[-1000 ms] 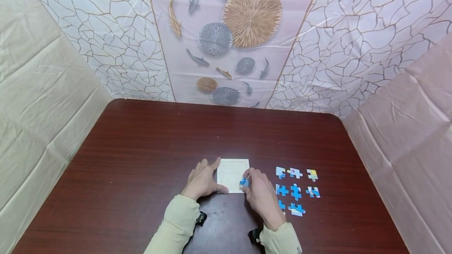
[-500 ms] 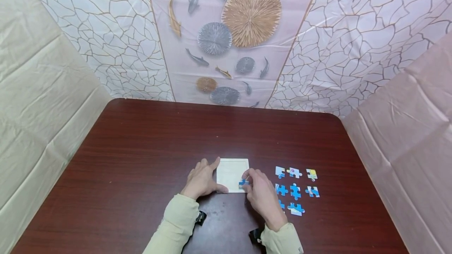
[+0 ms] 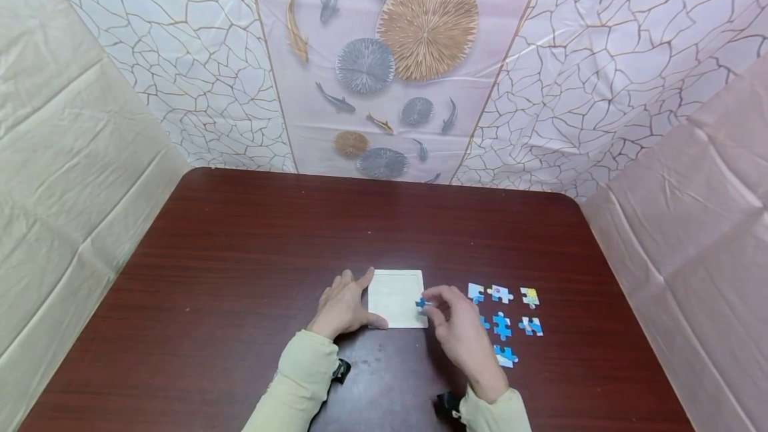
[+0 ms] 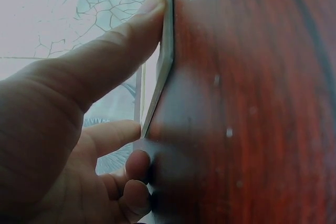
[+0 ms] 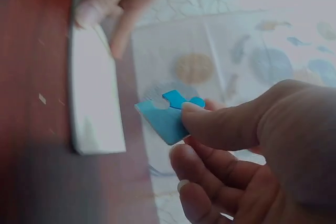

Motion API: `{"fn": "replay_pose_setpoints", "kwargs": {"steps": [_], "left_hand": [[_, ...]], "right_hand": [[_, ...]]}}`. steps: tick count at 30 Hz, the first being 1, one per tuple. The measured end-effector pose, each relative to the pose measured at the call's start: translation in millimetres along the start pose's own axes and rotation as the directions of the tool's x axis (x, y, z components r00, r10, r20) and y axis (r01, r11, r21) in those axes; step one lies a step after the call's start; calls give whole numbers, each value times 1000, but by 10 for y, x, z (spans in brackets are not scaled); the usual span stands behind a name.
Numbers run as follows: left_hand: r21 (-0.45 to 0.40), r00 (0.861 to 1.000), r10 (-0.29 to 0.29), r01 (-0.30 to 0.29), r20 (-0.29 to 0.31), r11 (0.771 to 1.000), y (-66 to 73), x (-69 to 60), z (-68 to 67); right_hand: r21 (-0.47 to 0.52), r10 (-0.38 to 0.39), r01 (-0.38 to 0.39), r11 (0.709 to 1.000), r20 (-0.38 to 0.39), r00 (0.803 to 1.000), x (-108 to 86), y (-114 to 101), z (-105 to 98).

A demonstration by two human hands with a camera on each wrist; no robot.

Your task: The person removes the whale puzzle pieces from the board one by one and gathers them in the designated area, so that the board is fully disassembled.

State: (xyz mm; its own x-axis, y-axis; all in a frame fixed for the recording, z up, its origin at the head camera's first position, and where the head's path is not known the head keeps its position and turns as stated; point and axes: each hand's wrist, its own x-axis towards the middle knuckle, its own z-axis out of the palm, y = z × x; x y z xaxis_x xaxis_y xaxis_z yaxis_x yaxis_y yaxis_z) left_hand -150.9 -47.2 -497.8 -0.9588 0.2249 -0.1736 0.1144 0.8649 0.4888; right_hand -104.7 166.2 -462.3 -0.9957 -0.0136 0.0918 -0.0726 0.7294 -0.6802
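A pale, square puzzle tray with a thin raised rim lies on the table. My left hand spans its left side, thumb straight on the near edge and index finger at the far left corner. The left wrist view shows the thumb pressing the tray's edge. Over the tray's right edge, my right hand pinches a blue jigsaw piece between thumb and fingertips. In the right wrist view that jigsaw piece is tilted and apart from the tray.
Several loose jigsaw pieces lie spread in rows on the dark red table, right of the tray. My right hand and forearm partly cover the nearest ones. Patterned cloth hangs behind the table, with plain cloth on both sides.
My right hand has lifted the blue jigsaw piece from the tray's near right corner area and drawn it slightly right. My left hand and the tray have stayed put.
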Motion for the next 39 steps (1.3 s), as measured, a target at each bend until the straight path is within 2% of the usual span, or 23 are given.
{"fn": "replay_pose_setpoints", "kwargs": {"steps": [4,8,10,15,20,24,26,28,33,39], "left_hand": [[-5,1000,-1,1,2,1000,-4,4,2],[-3,1000,4,-4,6,1000,-6,4,6],[-4,1000,6,-6,5,1000,-8,4,7],[-10,1000,7,-7,3,1000,-12,1,10],[-13,1000,0,0,6,1000,-13,2,9],[-12,1000,4,-4,4,1000,-10,2,2],[-6,1000,7,-7,3,1000,-8,2,2],[-2,1000,9,-9,2,1000,-8,2,3],[4,1000,11,-11,-4,1000,-12,7,8],[-1,1000,9,-9,-8,1000,-12,4,9]], "right_hand": [[20,-8,10,1000,-92,996,-35,49,-184],[8,-43,46,999,-186,982,-106,157,-375],[-8,-38,38,999,-231,972,-145,226,-468],[-48,83,-102,994,-298,951,-225,406,-681],[-95,239,-282,955,-318,918,-285,595,-834],[-93,380,-421,902,-293,878,-331,732,-900],[-89,427,-466,880,-278,860,-347,798,-919],[-84,448,-486,870,-277,850,-366,865,-932],[-88,454,-494,865,-281,845,-397,996,-948],[-93,519,-556,826,-257,815,-400,1069,-942]]}}
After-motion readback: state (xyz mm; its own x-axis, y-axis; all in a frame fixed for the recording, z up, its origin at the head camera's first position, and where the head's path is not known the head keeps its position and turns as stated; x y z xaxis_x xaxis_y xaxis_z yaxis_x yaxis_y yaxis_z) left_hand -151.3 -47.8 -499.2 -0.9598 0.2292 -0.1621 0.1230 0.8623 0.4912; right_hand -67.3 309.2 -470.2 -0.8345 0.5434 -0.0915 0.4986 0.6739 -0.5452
